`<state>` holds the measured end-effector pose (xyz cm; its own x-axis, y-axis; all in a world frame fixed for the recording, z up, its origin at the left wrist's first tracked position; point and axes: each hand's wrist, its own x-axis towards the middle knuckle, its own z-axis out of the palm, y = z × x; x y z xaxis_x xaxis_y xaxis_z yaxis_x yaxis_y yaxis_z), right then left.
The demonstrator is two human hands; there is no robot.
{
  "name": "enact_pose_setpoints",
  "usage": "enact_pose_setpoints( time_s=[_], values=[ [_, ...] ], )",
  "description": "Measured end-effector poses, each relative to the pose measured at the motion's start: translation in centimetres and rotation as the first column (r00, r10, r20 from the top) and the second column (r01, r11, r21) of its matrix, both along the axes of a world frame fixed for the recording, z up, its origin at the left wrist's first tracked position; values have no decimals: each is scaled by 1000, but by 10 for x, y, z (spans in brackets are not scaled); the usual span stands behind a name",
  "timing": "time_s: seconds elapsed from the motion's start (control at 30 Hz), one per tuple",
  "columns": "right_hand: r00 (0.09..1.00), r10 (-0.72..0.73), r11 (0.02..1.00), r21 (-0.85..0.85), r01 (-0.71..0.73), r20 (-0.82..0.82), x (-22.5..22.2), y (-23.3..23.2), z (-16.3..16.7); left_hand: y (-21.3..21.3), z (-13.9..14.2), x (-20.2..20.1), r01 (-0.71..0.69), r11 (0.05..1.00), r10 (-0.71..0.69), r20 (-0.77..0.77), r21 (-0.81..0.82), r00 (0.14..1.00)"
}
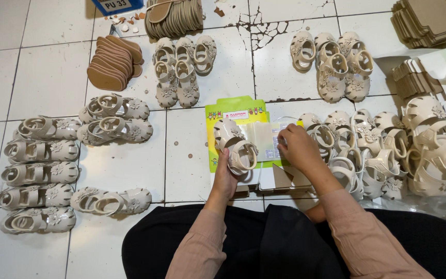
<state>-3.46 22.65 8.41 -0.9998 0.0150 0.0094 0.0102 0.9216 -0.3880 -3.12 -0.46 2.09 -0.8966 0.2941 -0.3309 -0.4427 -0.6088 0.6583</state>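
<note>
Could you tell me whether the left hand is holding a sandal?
Yes, the left hand grips a cream sandal upright over the open box.
</note>
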Motion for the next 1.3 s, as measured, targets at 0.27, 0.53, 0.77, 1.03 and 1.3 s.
enact_pose_setpoints(
  time_s=[0.27,0.53,0.77,1.03,1.3],
  values=[
    [1000,-8,999,-31,8,3,0,0,3,-1,-1,0,-3,1000,3,1,-6,1000],
    [1000,-10,1000,7,10,-4,0,-1,-4,0,-2,0,-4,1000,4,-21,10,1000],
    [1000,-2,1000,9,1,13,-1,-2,-2,0,1,0,6,999,-6,-3,-38,1000],
    [999,-35,999,-25,34,-33,1,-3,-5,0,3,1,3,999,-3,-8,-44,1000],
    [996,-75,997,-32,74,-44,-5,2,-18,1,4,1,-11,1000,10,-19,-16,1000]
  ],
)
